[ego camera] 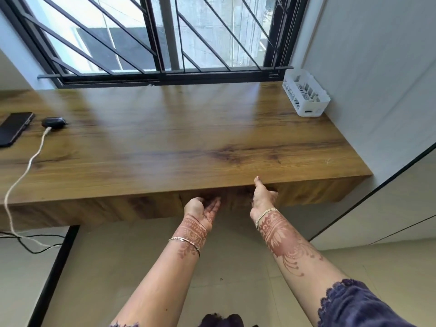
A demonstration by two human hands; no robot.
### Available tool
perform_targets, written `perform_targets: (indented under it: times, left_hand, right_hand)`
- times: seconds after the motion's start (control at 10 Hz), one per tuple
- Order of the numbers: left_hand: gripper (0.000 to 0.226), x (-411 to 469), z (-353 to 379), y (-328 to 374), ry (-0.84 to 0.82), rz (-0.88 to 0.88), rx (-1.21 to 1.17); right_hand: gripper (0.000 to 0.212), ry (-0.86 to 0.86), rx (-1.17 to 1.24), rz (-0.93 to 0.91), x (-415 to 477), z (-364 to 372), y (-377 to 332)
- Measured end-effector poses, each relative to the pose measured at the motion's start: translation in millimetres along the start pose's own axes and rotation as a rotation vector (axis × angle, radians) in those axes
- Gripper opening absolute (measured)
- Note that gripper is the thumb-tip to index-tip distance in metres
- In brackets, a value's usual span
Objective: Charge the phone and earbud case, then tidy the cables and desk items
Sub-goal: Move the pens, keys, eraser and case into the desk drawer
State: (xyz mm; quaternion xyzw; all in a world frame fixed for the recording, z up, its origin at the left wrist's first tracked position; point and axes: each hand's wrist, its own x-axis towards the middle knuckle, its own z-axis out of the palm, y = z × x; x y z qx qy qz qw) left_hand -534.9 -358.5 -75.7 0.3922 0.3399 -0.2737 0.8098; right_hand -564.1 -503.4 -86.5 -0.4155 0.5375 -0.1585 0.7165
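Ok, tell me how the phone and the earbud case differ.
The phone is a long flat slab; the earbud case is a small rounded lump. A white cable is plugged into the earbud case; none shows at the phone. Both are black and lie on the desk.

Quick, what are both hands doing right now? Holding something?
Left hand: palm up at the desk front, fingers blurred; cannot tell.
Right hand: thumb up against the desk front, fingers hidden underneath; cannot tell.

Left hand (203,207) and right hand (262,197) reach under the counter (188,138) front edge, fingers hidden. Phone (14,128) and case (53,123), cable (23,175) attached, lie far left.
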Motion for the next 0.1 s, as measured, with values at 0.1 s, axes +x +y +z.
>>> perform_targets:
  times: [0.1]
  left_hand:
    - [0.023,-13.4,0.7,-1.7,-0.04,0.038,0.039]
  right_hand:
    - [0.074,-0.007,-0.073,-0.005,-13.6,-5.2,3.4]
